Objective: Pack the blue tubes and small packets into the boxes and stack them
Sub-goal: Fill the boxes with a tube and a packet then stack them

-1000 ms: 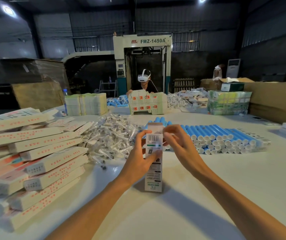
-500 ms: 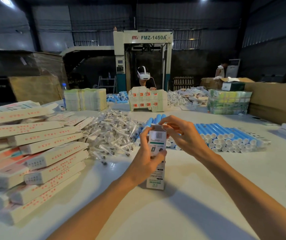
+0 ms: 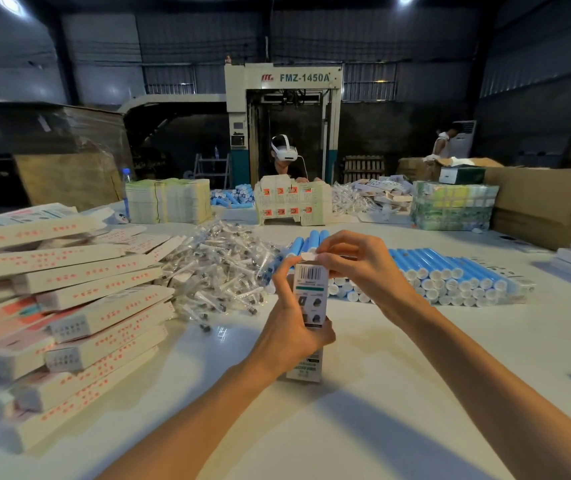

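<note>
Desk: glossy white tabletop (image 3: 398,393), blue plastic tubes (image 3: 450,271) toward far edge.
Box: upright white printed carton (image 3: 310,282), mid-desk.
Left hand (image 3: 291,330): grips carton's middle.
Right hand (image 3: 363,268): pinches its top flap (image 3: 309,257).

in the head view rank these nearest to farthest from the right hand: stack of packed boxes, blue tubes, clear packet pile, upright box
1. upright box: the right hand pinches its top flap.
2. blue tubes: just behind the hand, on its right.
3. clear packet pile: to the left, beyond the left hand.
4. stack of packed boxes: far left.
</note>
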### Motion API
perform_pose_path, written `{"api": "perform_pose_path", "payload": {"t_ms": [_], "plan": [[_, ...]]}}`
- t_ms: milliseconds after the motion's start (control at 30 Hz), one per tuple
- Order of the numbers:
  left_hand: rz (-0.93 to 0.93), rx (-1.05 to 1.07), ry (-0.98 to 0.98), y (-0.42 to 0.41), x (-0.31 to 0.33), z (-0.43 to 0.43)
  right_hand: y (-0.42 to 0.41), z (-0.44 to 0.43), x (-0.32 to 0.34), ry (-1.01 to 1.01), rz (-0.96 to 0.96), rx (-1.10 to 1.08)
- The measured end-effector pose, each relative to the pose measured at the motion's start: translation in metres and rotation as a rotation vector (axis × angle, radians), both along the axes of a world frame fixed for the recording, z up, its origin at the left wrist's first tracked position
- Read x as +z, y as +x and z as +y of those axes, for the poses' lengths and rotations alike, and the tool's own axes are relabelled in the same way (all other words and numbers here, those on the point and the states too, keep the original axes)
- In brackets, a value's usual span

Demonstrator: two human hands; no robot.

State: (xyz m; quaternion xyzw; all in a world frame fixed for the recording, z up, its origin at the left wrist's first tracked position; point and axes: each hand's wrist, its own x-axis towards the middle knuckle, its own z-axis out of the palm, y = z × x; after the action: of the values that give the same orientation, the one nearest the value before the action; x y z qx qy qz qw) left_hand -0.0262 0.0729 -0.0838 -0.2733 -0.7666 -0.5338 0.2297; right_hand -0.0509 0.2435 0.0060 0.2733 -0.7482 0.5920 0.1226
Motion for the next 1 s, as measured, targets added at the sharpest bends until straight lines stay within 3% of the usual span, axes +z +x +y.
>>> {"api": "perform_pose_path", "payload": {"t_ms": [500,733,1000], "plan": [[-0.069,0.002,0.063,0.004,0.004,0.0,0.007,0.003,-0.001,-0.009,-0.086,0.029],[-0.045,0.014,0.046,0.005,0.003,-0.004,0.01,-0.002,0.001,0.075,-0.02,0.008],[-0.067,-0.001,0.057,0.005,0.007,-0.003,0.023,-0.005,-0.025,0.022,0.084,0.053]]}}
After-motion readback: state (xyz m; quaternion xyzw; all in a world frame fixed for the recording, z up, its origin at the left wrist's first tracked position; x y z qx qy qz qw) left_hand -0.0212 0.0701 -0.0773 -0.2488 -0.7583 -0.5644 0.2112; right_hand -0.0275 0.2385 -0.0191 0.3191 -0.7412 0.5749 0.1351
